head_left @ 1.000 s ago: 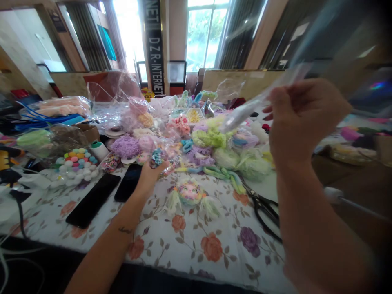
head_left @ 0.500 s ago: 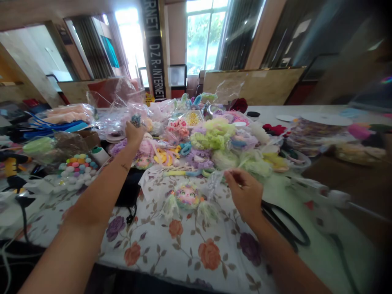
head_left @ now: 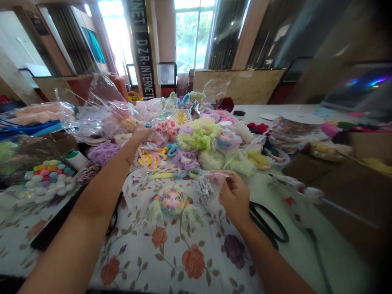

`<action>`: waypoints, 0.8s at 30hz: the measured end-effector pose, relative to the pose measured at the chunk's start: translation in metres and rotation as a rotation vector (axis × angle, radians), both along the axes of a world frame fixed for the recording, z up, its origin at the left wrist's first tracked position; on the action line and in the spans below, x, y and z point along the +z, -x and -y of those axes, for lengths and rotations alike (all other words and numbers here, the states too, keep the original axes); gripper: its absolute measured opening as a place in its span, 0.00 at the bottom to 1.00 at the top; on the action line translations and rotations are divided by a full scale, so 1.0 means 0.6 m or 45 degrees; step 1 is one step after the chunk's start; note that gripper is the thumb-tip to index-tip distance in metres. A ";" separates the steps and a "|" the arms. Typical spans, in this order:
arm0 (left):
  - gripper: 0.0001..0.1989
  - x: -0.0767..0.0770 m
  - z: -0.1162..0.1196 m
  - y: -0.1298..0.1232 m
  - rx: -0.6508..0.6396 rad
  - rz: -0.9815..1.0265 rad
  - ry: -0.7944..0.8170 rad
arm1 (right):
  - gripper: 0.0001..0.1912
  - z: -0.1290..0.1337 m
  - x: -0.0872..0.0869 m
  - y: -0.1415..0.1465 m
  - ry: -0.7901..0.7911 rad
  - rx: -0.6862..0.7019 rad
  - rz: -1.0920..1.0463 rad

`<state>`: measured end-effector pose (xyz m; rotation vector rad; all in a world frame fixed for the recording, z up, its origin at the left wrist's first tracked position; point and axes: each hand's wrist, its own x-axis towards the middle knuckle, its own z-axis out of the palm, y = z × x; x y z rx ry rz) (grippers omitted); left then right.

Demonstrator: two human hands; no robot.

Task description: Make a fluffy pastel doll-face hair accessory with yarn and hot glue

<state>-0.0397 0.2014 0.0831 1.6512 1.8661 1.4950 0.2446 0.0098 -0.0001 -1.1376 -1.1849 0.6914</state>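
My right hand [head_left: 235, 195] pinches the top of a small clear bag [head_left: 206, 190] with silvery pieces inside, just above the floral cloth [head_left: 131, 241]. Stretched out over the pile of craft supplies, my left hand [head_left: 142, 132] is closed on a small blue-teal item [head_left: 148, 125], which is too small to name. A decorated doll face [head_left: 172, 200] with pale green tulle tufts on both sides lies on the cloth, left of the bag. Behind it runs a pastel yellow and blue cord [head_left: 165, 176].
Black-handled scissors [head_left: 272, 222] and a white glue gun [head_left: 298, 200] lie at the right, before a cardboard box [head_left: 337, 179]. Colourful pompoms [head_left: 50, 173] and a thread spool [head_left: 76, 160] are at left. Green tulle [head_left: 200, 134] tops the central pile.
The view has shifted to the right. My left hand has moved right over the pile, with the blue-teal item still at its fingers. The clear bag now hangs more openly, its silvery pieces showing.
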 end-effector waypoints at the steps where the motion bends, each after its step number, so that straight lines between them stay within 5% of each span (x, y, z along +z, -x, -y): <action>1: 0.22 0.008 0.017 -0.002 0.018 -0.018 -0.015 | 0.14 0.000 0.002 0.002 0.006 0.033 -0.076; 3: 0.28 0.019 0.067 -0.011 0.022 -0.049 -0.097 | 0.13 -0.002 0.007 0.005 0.001 0.091 -0.230; 5: 0.29 0.017 0.136 -0.029 -0.251 0.027 -0.126 | 0.13 -0.004 0.012 0.010 -0.011 0.150 -0.384; 8: 0.28 -0.009 0.246 -0.063 -0.730 0.333 0.250 | 0.11 -0.002 0.023 0.021 0.007 0.256 -0.554; 12: 0.34 -0.058 0.335 -0.096 -1.057 0.621 0.575 | 0.08 0.016 0.046 0.047 0.035 0.480 -0.636; 18: 0.34 -0.089 0.347 -0.092 -1.124 0.787 0.595 | 0.07 0.027 0.074 0.072 0.083 0.724 -0.572; 24: 0.27 -0.107 0.343 -0.046 -0.777 0.510 0.469 | 0.21 -0.006 0.092 0.056 0.279 0.723 -0.345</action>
